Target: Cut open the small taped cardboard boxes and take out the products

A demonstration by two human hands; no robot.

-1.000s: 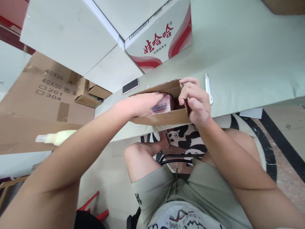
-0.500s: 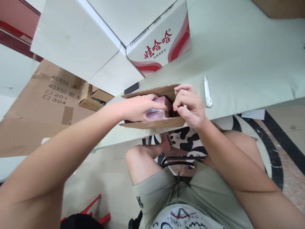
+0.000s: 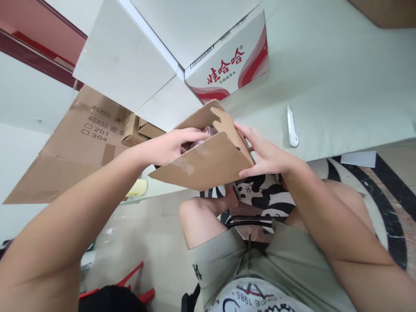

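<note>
A brown cardboard box [image 3: 203, 164] is tilted at the table's near edge, its right end raised. My right hand [image 3: 264, 151] grips that end from outside, thumb and fingers spread across the end panel. My left hand [image 3: 177, 145] reaches into the box's opening, with its fingers around a small pink box [image 3: 209, 131]. Most of the pink box is hidden by the hand and the cardboard walls.
A white utility knife [image 3: 291, 125] lies on the pale green table [image 3: 341, 86] to the right. Behind stands a white and red carton [image 3: 232, 65]. At left are a large cardboard sheet [image 3: 74, 151] and a small open cardboard box [image 3: 133, 130].
My right hand has moved from the box's inner right edge to its outer end. That end has risen, tilting the box. My left hand stays inside on the pink box.
</note>
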